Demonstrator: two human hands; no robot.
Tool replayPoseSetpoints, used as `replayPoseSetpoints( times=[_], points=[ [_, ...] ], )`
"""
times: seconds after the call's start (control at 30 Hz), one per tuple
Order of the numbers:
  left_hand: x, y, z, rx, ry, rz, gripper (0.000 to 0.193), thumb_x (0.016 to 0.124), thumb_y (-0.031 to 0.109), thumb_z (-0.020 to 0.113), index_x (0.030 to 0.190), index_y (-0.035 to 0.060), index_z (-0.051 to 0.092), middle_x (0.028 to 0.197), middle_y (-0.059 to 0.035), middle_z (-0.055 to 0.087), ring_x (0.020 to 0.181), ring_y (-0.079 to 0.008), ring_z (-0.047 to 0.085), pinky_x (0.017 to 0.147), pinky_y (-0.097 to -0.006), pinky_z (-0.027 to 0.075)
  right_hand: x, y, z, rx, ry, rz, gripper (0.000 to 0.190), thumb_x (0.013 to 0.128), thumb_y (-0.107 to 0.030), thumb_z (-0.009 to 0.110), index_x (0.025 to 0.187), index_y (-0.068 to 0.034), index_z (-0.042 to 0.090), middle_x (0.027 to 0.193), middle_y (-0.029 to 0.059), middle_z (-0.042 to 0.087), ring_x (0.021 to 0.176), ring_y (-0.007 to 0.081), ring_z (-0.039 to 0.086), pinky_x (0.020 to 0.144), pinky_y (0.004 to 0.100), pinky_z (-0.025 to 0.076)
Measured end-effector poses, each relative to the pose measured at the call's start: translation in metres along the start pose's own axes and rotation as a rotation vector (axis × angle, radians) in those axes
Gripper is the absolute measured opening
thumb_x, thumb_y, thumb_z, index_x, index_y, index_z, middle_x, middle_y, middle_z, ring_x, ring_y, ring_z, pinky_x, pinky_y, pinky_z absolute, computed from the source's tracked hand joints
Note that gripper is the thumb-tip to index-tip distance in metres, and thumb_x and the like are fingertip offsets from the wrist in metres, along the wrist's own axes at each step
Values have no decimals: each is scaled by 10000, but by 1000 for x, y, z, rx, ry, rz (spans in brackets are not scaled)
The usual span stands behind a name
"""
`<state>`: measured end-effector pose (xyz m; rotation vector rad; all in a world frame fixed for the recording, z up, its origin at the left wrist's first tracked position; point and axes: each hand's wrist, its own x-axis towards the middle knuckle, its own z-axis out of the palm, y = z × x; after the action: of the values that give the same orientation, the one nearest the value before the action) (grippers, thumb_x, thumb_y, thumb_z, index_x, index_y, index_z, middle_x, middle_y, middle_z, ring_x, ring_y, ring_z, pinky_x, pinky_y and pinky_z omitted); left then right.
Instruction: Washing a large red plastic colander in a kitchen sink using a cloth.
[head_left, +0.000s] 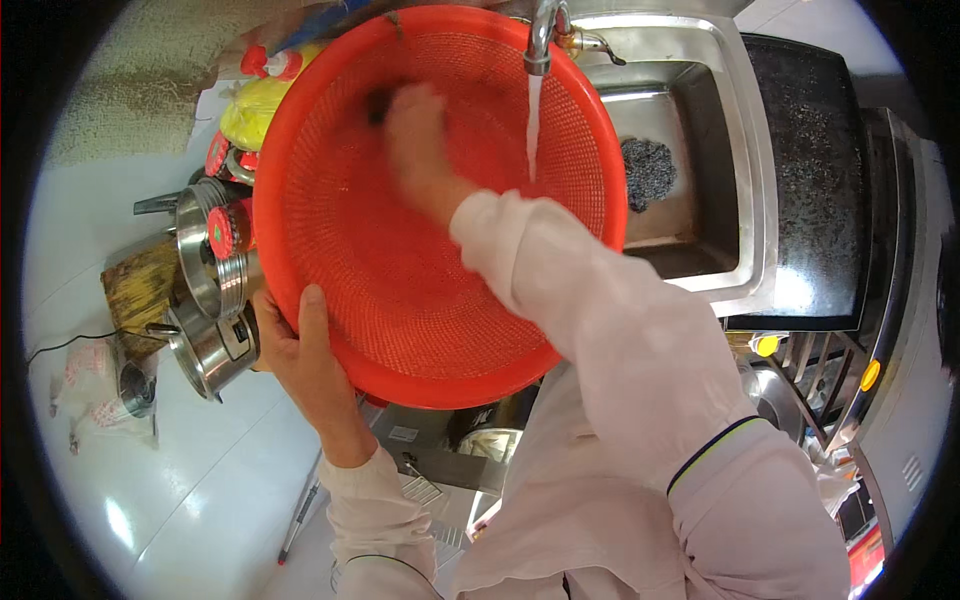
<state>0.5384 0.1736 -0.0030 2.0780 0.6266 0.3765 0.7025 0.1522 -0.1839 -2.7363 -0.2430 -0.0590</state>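
Note:
A large red plastic mesh basket (442, 390) is tilted beneath the faucet (538, 56), from which water runs into it. My left hand (311, 367) grips the basket's lower left rim, thumb up on the rim's edge. Inside the basket, my right hand (420, 135) is blurred by motion near the upper left wall. A small dark thing shows at its fingers; the blur hides what it is and how firmly it is held.
Right of the basket is a steel sink basin (739, 187) with a dark grey scouring pad (649, 172) in it. A black glossy panel (806, 180) lies farther right. Steel pots (214, 360), red-lidded jars (229, 231) and a yellow bag (251, 112) stand at the left.

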Motion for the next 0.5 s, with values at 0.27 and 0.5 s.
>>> replayPoseSetpoints(
  times=[0.27, 0.5],
  points=[
    [10, -28, -13, -37, 35, -2, 220, 919, 152, 599, 1058, -16, 568, 1008, -42, 597, 875, -103, 511, 809, -258, 428, -160, 48, -33, 692, -538, -787, 314, 835, -93, 527, 1148, -76, 553, 1159, 169, 539, 1103, 357, 528, 901, 436, 485],
    [10, -24, -9, -12, 25, -60, 195, 918, 167, 603, 997, -8, 570, 943, -31, 591, 864, -102, 508, 798, -256, 422, -121, 152, -5, 15, -283, -257, 325, 834, -89, 547, 1157, -48, 542, 1043, 185, 561, 996, 333, 583, 692, 370, 574]
  ],
)
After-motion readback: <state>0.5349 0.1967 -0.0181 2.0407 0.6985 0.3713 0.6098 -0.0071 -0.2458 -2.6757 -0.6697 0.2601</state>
